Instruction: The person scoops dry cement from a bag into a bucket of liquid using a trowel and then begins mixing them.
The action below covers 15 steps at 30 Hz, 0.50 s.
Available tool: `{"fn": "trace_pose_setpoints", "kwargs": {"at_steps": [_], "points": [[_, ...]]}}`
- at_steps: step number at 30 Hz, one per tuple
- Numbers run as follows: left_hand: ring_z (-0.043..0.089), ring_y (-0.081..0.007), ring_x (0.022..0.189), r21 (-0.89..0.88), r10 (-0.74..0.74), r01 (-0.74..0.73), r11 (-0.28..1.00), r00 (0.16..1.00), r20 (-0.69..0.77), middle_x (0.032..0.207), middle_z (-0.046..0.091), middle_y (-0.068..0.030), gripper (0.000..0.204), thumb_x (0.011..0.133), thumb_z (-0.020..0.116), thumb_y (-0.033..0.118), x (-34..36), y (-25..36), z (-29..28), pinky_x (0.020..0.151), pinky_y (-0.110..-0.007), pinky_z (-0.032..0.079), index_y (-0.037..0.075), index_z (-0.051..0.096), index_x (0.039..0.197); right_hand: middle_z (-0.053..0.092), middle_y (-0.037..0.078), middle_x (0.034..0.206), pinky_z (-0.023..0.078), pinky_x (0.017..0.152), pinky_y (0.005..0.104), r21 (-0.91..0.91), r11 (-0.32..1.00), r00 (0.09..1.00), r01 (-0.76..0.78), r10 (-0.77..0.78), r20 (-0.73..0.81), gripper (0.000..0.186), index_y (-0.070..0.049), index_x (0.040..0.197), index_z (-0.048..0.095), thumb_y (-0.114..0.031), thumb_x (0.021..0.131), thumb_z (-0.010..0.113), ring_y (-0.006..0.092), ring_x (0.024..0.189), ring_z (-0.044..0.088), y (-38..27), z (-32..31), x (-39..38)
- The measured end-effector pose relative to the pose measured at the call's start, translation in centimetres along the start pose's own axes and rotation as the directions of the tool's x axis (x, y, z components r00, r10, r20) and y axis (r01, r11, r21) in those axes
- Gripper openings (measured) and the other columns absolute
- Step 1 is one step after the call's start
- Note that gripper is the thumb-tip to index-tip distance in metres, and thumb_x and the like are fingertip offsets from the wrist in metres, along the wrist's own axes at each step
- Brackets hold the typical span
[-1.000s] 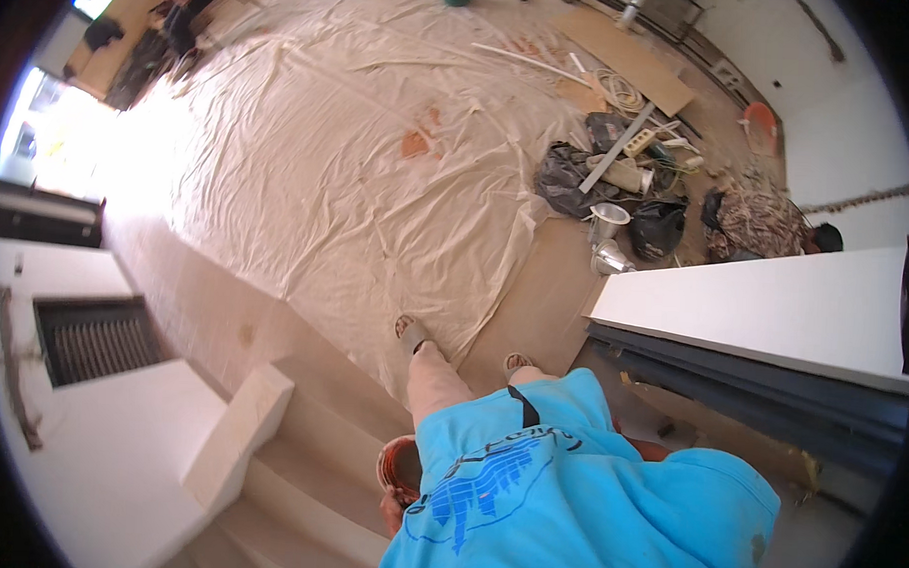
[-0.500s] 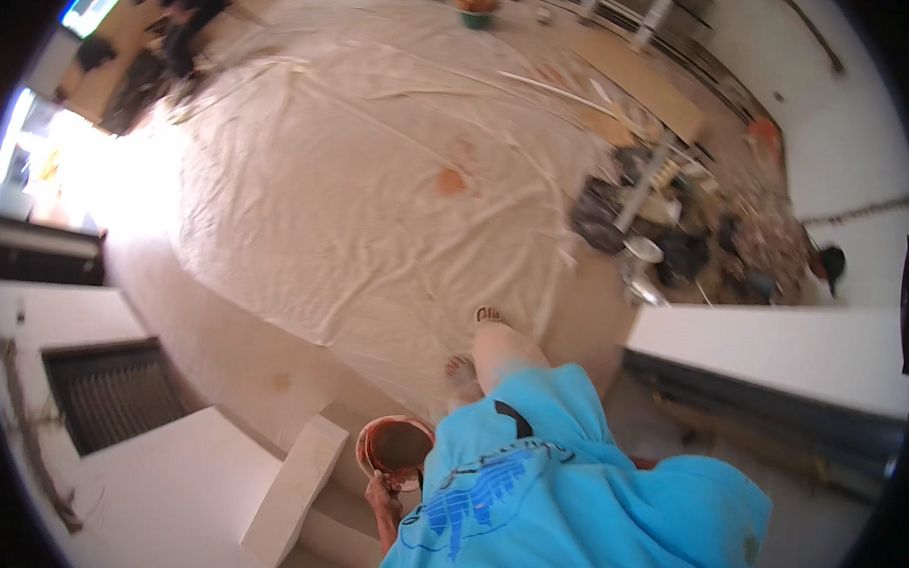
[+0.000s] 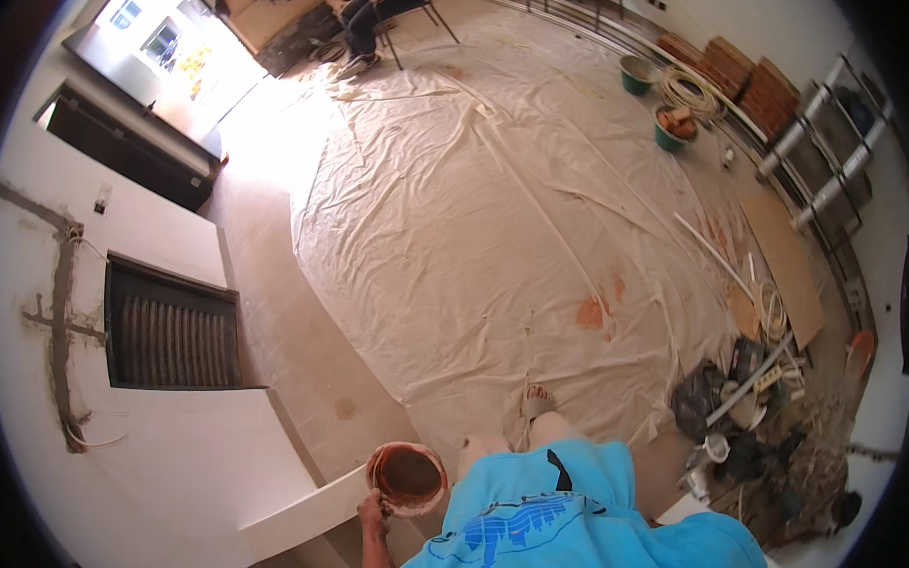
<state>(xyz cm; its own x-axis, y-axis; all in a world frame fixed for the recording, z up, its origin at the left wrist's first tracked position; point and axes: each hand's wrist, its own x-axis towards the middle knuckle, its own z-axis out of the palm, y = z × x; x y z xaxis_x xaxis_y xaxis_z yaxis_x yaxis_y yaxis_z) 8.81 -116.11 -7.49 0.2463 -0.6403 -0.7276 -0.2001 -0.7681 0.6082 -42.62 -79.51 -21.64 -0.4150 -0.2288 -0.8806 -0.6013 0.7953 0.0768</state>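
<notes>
A round, reddish bucket (image 3: 427, 499) with a smeared pale rim hangs at my left side, beside my blue shirt. Something dark brown shows in its bottom; I cannot make out what it is. My left hand (image 3: 373, 511) is closed on the bucket's near left edge, where the fingers are partly hidden. My right hand is out of sight behind the shirt. Below the shirt, a foot (image 3: 539, 395) stands on a crumpled pale sheet (image 3: 446, 254) that covers much of the floor.
A ledge (image 3: 301, 509) and wall with a dark slatted opening (image 3: 173, 329) border my left. To the right lie black bags (image 3: 699, 393), rubble and a long board (image 3: 781, 265). Green tubs (image 3: 670, 131) and a ladder (image 3: 830, 147) stand farther off. A person (image 3: 363, 25) sits at the back.
My view has swung up and left, showing more of the far room, the chair and the tubs. The bucket stays in my left hand. One of my feet has gone out of sight.
</notes>
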Motion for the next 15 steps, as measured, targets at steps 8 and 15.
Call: {"fn": "trace_pose_setpoints", "kwargs": {"at_steps": [8, 15], "points": [[0.050, -0.0161, 0.046, 0.114, -0.092, 0.095, 0.989, 0.995, -0.035, 0.059, 0.055, -0.0049, 0.027, 0.093, 0.066, 0.022, 3.6, 7.7, 5.0, 0.044, -0.030, 0.042, 0.002, 0.063, 0.073, 0.068, 0.005, 0.121, 0.055, 0.080, 0.0480, -0.125, 0.992, 0.999, 0.004, 0.002, 0.044, 0.037, -0.015, 0.123, 0.068, -0.030, 0.089, 0.065, 0.0262, 0.116, 0.061, -4.5, -12.1, 6.0], [0.053, -0.0168, 0.049, 0.095, -0.213, 0.213, 0.972, 0.977, -0.010, 0.062, 0.059, -0.0048, 0.024, 0.091, 0.069, 0.021, 13.8, 10.1, 7.0, 0.045, -0.031, 0.042, 0.003, 0.067, 0.074, 0.068, 0.005, 0.122, 0.055, 0.082, 0.0483, -0.272, 0.961, 0.998, 0.051, -0.035, 0.060, 0.038, -0.015, 0.122, 0.069, -0.030, 0.088, 0.065, 0.0263, 0.119, 0.060, -14.9, -22.9, 12.2]]}}
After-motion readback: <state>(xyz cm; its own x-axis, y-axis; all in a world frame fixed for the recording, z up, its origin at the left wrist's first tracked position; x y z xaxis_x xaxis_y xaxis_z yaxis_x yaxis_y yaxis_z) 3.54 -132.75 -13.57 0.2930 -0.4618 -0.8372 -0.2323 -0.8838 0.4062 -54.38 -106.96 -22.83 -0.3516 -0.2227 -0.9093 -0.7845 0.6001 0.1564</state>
